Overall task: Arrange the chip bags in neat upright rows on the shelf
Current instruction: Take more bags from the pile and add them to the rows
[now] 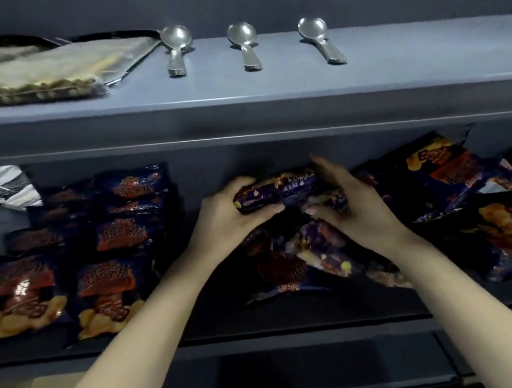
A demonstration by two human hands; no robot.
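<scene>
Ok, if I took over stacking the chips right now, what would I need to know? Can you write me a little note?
The left hand grips the left end of one chip bag, held sideways over the middle of the shelf.
The right hand holds that bag's right end.
Done: upright rows of bags stand at the shelf's left.
Left to do: the jumbled pile lies under the hands and off to the right; those bags need standing in rows too.
Three metal spoons lie on the shelf above.
</scene>
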